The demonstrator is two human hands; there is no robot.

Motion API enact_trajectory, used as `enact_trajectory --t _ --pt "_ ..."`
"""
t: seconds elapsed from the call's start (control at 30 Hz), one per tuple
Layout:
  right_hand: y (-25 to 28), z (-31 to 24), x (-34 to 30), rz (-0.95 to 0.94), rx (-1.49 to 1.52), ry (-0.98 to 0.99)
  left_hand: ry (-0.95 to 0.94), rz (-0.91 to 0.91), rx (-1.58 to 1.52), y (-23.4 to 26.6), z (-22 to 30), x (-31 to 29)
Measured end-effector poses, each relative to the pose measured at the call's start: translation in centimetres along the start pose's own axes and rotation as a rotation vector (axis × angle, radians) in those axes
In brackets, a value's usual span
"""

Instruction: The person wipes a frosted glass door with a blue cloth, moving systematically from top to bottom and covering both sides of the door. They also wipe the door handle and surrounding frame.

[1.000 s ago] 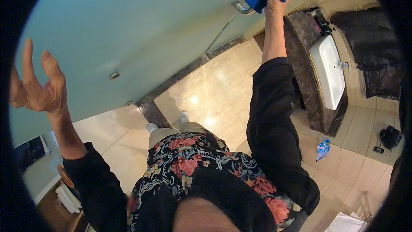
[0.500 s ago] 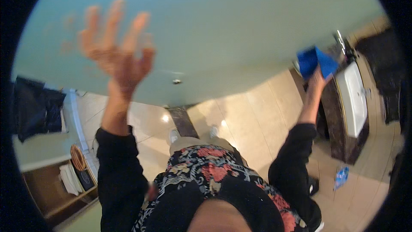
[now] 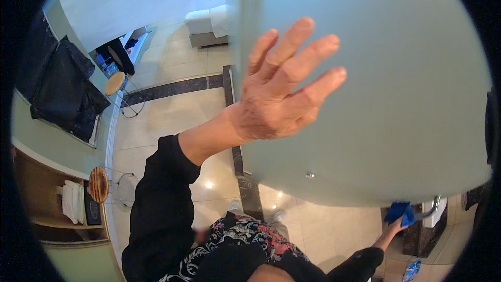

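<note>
A tall frosted glass door (image 3: 376,99) stands before me. My left hand (image 3: 284,86) is raised in front of it, fingers stretched and apart, holding nothing; whether the hand touches the glass I cannot tell. Low at the right, my right hand (image 3: 397,225) grips a blue cloth (image 3: 400,213), which is at the door's lower edge as seen here, beside a curved metal handle (image 3: 431,210). The fingers of that hand are partly covered by the cloth. A small round metal fitting (image 3: 310,175) shows on the glass.
Two round stools (image 3: 99,184) stand at the left, near a wooden shelf (image 3: 52,221) with white folded cloths. Black plastic sheeting (image 3: 70,91) hangs on the left wall. A dark stone strip (image 3: 177,86) crosses the tiled floor. A white basin (image 3: 436,214) is partly hidden at right.
My view has swung left, bringing the stools and the room beyond into sight. My left hand now appears further right, still spread. The blue cloth stays in my right hand, lower in view.
</note>
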State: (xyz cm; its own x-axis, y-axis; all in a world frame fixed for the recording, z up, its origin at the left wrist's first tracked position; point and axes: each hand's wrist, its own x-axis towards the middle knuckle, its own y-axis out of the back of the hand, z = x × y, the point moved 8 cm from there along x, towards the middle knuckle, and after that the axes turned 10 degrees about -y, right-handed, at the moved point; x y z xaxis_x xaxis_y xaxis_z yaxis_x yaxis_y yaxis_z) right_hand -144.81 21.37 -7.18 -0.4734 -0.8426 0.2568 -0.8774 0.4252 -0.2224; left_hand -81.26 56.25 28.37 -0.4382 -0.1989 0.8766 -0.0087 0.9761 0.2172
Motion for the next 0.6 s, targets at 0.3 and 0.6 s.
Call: enact_trajectory --t 0.3,0.6 --pt "6.4 -3.2 -5.0 0.141 -0.410 0.127 0.066 -0.101 0.122 -1.3 -1.2 -0.2" --pt "8.7 -10.7 -12.2 0.262 -0.512 0.240 -0.155 0.218 -0.031 -4.6 -0.3 0.4"
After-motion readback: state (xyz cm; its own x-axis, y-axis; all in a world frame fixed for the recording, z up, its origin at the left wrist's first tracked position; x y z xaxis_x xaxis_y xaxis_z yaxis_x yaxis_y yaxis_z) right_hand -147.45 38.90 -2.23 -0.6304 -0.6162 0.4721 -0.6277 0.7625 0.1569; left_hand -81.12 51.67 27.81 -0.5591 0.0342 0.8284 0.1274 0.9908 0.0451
